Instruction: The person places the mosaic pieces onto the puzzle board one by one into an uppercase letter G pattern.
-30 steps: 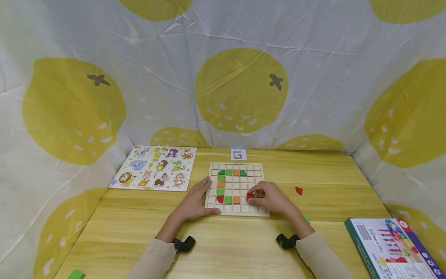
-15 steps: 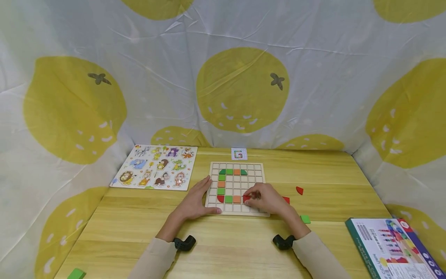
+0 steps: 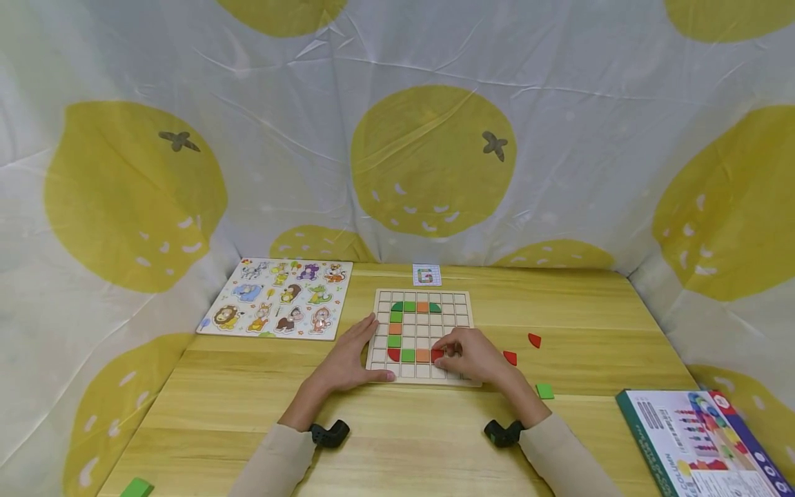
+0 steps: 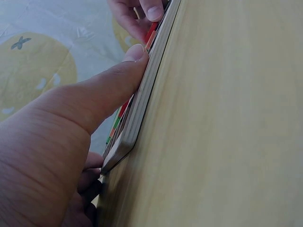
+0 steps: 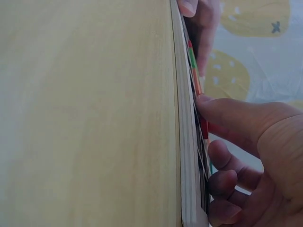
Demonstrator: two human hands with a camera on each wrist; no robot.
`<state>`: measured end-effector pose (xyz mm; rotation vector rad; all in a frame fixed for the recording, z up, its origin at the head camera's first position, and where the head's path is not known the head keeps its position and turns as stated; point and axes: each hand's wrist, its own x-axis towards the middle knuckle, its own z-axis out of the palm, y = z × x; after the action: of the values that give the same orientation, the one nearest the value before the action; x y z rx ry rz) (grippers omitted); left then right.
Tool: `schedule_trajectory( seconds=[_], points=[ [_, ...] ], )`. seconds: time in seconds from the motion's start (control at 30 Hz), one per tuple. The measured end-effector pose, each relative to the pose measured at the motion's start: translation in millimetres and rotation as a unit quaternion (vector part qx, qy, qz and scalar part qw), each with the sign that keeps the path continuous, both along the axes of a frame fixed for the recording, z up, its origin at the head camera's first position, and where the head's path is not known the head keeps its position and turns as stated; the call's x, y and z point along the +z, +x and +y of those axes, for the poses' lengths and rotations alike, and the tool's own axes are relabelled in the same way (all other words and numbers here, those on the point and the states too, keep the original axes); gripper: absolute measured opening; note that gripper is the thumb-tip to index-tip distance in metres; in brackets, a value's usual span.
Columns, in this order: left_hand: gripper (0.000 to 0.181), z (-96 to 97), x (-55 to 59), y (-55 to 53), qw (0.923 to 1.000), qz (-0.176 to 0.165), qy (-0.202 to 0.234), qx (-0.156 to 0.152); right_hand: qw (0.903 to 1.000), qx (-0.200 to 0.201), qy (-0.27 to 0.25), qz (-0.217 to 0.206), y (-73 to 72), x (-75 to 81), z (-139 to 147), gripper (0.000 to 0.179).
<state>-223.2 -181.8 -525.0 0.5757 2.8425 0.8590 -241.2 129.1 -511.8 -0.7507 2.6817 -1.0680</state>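
Observation:
My left hand rests at the left side of a wooden grid board, its thumb over the front edge and its fingers along the left side. My right hand pinches a red tile between thumb and forefinger, down at the board's lower row. That tile lies right beside an orange square tile; the fingers cover part of it. Green, orange and red tiles form a C-like outline on the grid, with a dark green rounded tile at its upper right end.
Two red rounded tiles, one nearer and one farther, and a green square lie right of the board. A pattern card sits behind it. An animal puzzle lies left, a box right, a green block front left.
My right hand has moved slightly left with the red tile, bringing it beside the orange tile. A red tile and the green square on the table have come into fuller view. My left hand stays put.

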Motion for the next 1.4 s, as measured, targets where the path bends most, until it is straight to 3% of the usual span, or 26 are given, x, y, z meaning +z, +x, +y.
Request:
schedule_trajectory(
  seconds=[0.33, 0.67, 0.97, 1.4],
  points=[
    [0.122, 2.7, 0.7, -1.6, 1.0, 0.002, 0.001, -0.001, 1.0, -0.007, 0.0, 0.002, 0.0, -0.3, 3.1, 0.018],
    [0.123, -0.3, 0.4, -0.2, 1.0, -0.003, 0.005, 0.0, 0.9984, -0.01, -0.048, -0.027, 4.1, 5.1, 15.1, 0.021],
    [0.123, -0.3, -0.5, -0.3, 1.0, -0.001, 0.005, 0.0, 0.9968, -0.054, -0.052, -0.027, 9.9, 8.1, 50.5, 0.024],
    [0.123, -0.5, -2.0, -0.6, 0.9999, 0.001, 0.01, -0.004, 0.9944, -0.101, -0.027, -0.009, 32.7, 10.7, 109.0, 0.03]
  ],
)
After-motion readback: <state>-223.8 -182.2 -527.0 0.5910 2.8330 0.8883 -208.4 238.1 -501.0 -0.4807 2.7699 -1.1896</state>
